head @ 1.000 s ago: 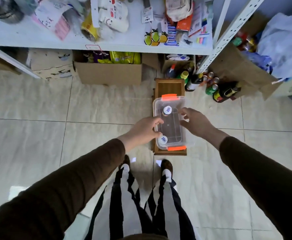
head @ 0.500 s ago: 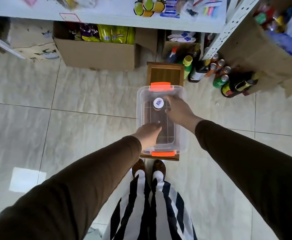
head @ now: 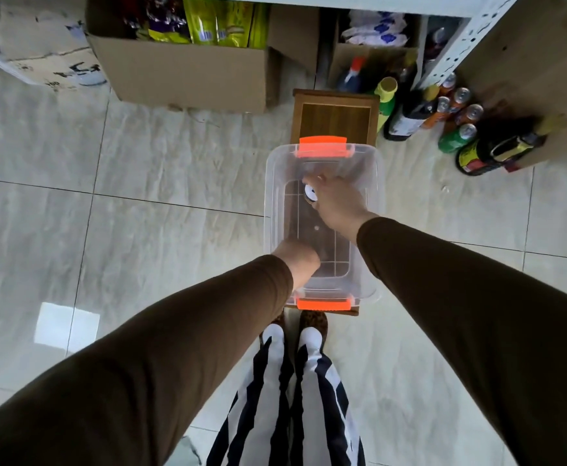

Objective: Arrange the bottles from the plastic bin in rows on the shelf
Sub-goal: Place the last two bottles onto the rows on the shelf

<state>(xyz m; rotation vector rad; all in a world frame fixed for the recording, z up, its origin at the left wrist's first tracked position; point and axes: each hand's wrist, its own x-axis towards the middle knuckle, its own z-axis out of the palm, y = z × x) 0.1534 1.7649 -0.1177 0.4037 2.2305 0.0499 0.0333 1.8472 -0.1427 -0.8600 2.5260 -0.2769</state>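
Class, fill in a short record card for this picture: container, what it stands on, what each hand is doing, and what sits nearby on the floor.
Container: clear plastic bin with orange latches
Support: small brown wooden stool
Right hand: inside the bin, at a white-capped bottle; grip not clear
Left hand: reaching into the bin's near end; fingers hidden
Nearby: open brown cardboard box, drink cans and dark bottles by the shelf post

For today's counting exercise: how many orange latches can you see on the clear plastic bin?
2. One orange latch sits on the bin's far end, the other orange latch on its near end, by the left hand.
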